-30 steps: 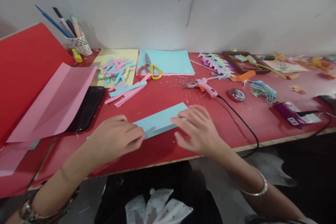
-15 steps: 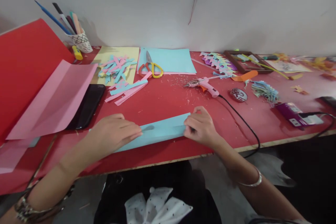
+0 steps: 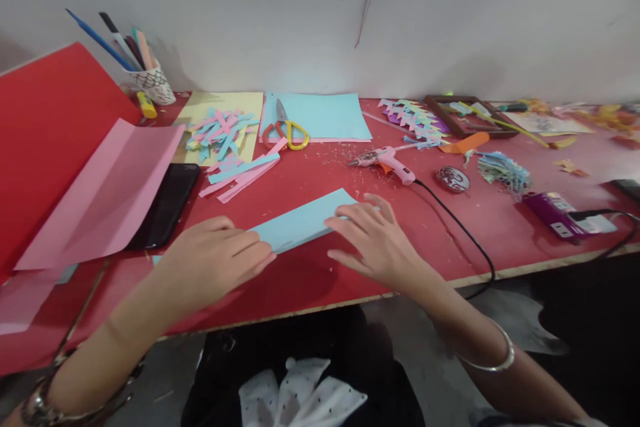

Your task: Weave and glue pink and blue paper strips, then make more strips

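A light-blue folded paper strip (image 3: pixel 303 219) slants across the red table in front of me, its right end higher than its left. My left hand (image 3: pixel 215 253) is closed on the left part of the strip, fingers and thumb together. At the right end, my right hand (image 3: pixel 373 237) has its fingers spread and its thumb apart. The fingertips lie over or very near the paper's edge; whether they touch it I cannot tell. My left hand and forearm hide the strip's left part, though a small blue corner shows beside the wrist.
Beyond the strip lie a pink glue gun (image 3: pixel 395 165) with a black cord, scissors (image 3: pixel 287 130) on blue sheets (image 3: pixel 335 110), and cut paper strips (image 3: pixel 245 177). Pink paper (image 3: pixel 107 200) and a black phone (image 3: pixel 173 203) are at left. A purple power adapter (image 3: pixel 550 217) sits right.
My right hand has gone from a closed grip on the strip's right end to spread fingers. That end of the strip has tilted up and away; my left hand stays on the strip.
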Available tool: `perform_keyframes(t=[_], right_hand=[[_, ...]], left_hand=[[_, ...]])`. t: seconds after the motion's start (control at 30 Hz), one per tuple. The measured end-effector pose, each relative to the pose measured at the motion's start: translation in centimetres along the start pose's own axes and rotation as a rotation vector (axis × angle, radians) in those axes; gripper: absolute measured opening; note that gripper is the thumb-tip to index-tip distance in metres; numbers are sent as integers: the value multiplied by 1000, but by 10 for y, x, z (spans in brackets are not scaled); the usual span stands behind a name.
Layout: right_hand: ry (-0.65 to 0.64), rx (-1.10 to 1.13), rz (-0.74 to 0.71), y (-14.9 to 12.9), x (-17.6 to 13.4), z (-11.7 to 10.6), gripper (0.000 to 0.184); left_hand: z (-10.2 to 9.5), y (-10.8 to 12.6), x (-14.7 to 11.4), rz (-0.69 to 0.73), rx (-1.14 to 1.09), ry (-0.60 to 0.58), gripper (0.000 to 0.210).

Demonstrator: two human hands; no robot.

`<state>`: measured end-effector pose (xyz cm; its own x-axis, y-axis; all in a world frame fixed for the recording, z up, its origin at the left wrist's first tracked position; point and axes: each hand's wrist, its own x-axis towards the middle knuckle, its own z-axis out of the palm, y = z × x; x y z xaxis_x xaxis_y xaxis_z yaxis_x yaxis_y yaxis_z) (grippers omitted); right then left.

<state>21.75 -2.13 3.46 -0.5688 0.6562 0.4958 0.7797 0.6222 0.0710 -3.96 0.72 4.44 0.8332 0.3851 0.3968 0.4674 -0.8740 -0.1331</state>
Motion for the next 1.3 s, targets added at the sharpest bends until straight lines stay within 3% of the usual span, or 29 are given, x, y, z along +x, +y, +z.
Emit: perform_keyframes(t=[0.1, 0.37, 0.7, 0.93, 1.0, 1.1, 1.2, 1.3], right_hand=[[-13, -22, -64, -10, 10, 11, 24], [119, 91, -115, -20, 26, 19, 40], [29, 330, -57, -1, 20, 7, 39], [45, 217, -9, 20, 3, -4, 34], [66, 140, -7, 23, -2, -4, 32], [117, -18, -34, 20, -7, 0, 28], [144, -162, -165, 12, -7, 7, 25], [121, -202, -256, 8, -7, 17, 23]], left_hand=[[2, 7, 10, 123, 109, 33, 38], [18, 25, 32, 9, 230, 222, 25], [6, -2, 8, 63, 262, 178, 30], [3, -28, -35, -111, 248, 75, 33], [1, -34, -46, -209, 279, 10, 35], [-3, -33, -48, -425, 312, 69, 36], [-2, -20, -33, -390, 169, 171, 25], [10, -3, -16, -200, 52, 47, 28]])
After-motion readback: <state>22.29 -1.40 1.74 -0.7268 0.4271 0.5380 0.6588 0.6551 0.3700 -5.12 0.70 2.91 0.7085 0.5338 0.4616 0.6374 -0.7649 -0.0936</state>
